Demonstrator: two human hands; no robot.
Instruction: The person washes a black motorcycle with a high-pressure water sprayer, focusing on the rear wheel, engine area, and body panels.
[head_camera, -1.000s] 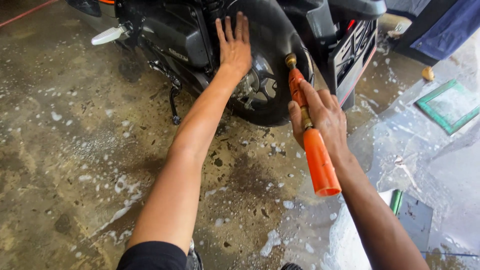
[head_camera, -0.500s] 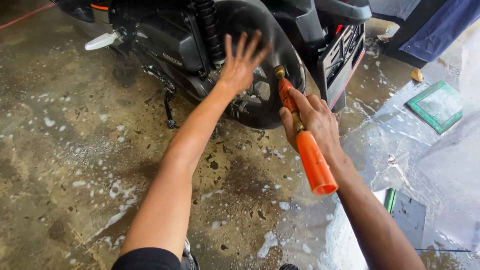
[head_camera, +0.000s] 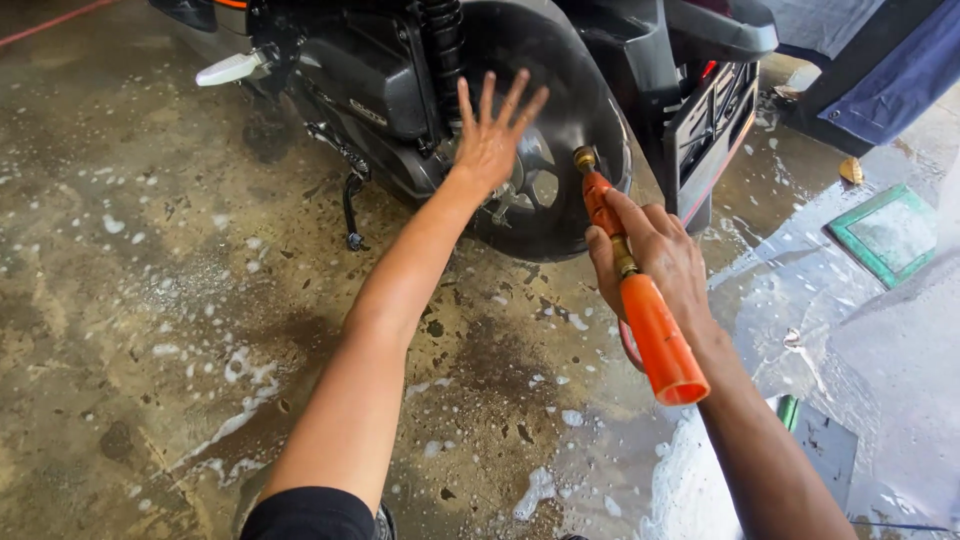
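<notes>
A black scooter's rear wheel (head_camera: 560, 130) fills the top middle of the head view, with the engine casing (head_camera: 370, 90) to its left. My left hand (head_camera: 492, 135) is stretched out in front of the wheel, fingers spread wide, holding nothing. My right hand (head_camera: 655, 265) grips an orange spray nozzle (head_camera: 640, 300) with a brass tip (head_camera: 584, 158) that points up at the tyre. The nozzle's thick orange end hangs below my fist.
The wet concrete floor (head_camera: 150, 300) carries patches of soap foam. The scooter's side stand (head_camera: 350, 215) touches the floor left of the wheel. A green square mat (head_camera: 890, 235) and a blue cloth (head_camera: 880, 90) lie at the right, with wet plastic sheeting (head_camera: 880, 400) below.
My left hand has come off the tyre and its fingers have spread apart. The view has shifted, so the scooter sits a little higher and further left. The right hand still holds the nozzle.
</notes>
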